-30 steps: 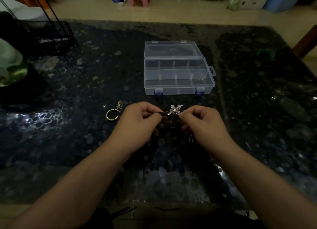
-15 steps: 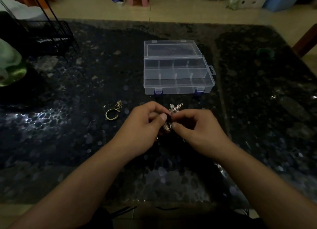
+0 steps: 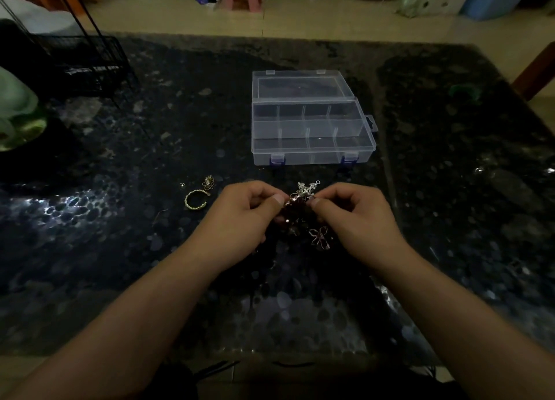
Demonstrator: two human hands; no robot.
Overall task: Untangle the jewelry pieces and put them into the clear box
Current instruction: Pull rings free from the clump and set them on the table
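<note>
Pinching the tangle of jewelry [image 3: 300, 210] between thumb and forefinger of both your left hand [image 3: 243, 216] and your right hand [image 3: 354, 216], you hold it just above the dark table [image 3: 450, 219], near the open clear box [image 3: 312, 129], whose compartments look empty. It looks light, limp and snag-prone, with thin links that could bend, so grip the stiffer silver charm [image 3: 306, 188] and tease gently. A gold ring [image 3: 195, 199] and a small earring [image 3: 207, 182] lie apart to the left.
</note>
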